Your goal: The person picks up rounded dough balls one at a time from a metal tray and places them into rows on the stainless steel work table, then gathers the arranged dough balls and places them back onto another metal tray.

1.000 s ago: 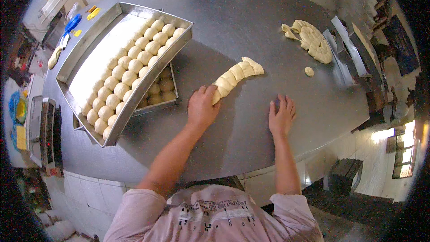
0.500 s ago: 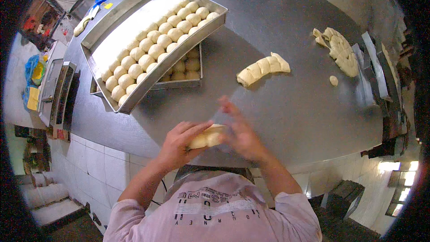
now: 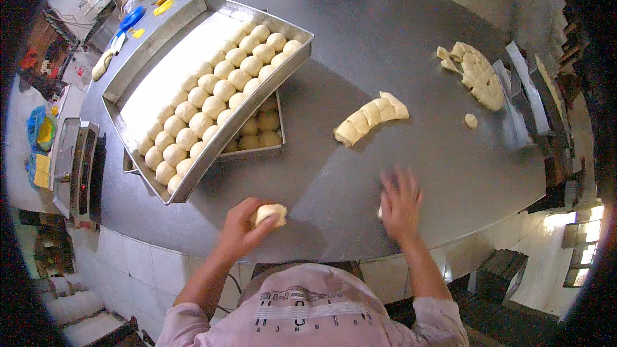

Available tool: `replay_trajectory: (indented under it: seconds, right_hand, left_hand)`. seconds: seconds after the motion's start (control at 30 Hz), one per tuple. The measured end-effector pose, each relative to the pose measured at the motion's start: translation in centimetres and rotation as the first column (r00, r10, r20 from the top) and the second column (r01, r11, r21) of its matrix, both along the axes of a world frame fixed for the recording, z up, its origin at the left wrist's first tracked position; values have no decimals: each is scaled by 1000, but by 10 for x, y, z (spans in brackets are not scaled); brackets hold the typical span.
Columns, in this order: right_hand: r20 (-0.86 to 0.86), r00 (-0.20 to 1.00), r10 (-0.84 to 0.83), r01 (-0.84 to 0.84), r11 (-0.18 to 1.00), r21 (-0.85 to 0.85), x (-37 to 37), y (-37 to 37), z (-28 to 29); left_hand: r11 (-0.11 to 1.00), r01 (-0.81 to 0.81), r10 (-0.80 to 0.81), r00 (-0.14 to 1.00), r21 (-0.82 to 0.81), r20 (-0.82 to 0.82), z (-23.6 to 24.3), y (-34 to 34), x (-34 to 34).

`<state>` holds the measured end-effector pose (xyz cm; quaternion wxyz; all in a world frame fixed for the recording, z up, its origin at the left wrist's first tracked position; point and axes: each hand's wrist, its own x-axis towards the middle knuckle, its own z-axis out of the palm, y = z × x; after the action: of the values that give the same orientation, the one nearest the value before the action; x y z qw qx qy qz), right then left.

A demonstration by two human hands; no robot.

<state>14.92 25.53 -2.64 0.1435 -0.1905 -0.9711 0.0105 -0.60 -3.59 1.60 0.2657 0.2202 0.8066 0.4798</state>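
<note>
My left hand [image 3: 244, 223] is closed around a pale lump of dough [image 3: 272, 214], just above the near edge of the steel table. Further right, my right hand [image 3: 402, 205] is palm down over the table, its fingers stretched forward and apart, slightly blurred. A small bit of dough [image 3: 380, 212] peeks out at its thumb side; the rest is hidden under the hand. Beyond the hands lies a curved strip of dough [image 3: 371, 117], scored into several segments. At the left, a large metal tray [image 3: 241, 108] holds rows of round dough balls [image 3: 200, 121].
Under the tilted tray sits a second tray [image 3: 250, 152] with more dough balls. A flat scored dough slab [image 3: 479, 77] and a small dough ball [image 3: 471, 121] lie at the right, beside metal pans [image 3: 528, 87]. A scale [image 3: 82, 170] stands off the table's left edge.
My hands, together on the dough before, have moved apart. The left keeps the larger lump; the right has moved right and down over a small piece. The whole view has shifted slightly.
</note>
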Motion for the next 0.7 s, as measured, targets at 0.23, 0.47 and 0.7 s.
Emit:
replay_trajectory:
  seconds: [0.23,0.47,0.7]
  right_hand:
    - [-101,986,135,-162,928,-336,-14,-16,-36]
    - [-250,927,-280,225,948,-225,-68,63,-10]
    - [-209,949,-236,248,968,31,-12,99,-41]
  left_hand:
    - [964,147,-187,968,221,170,-5,18,-1]
    - [979,118,-144,977,164,160,-32,11,16]
    - [996,9,-14,998,93,59,-17,-2,12]
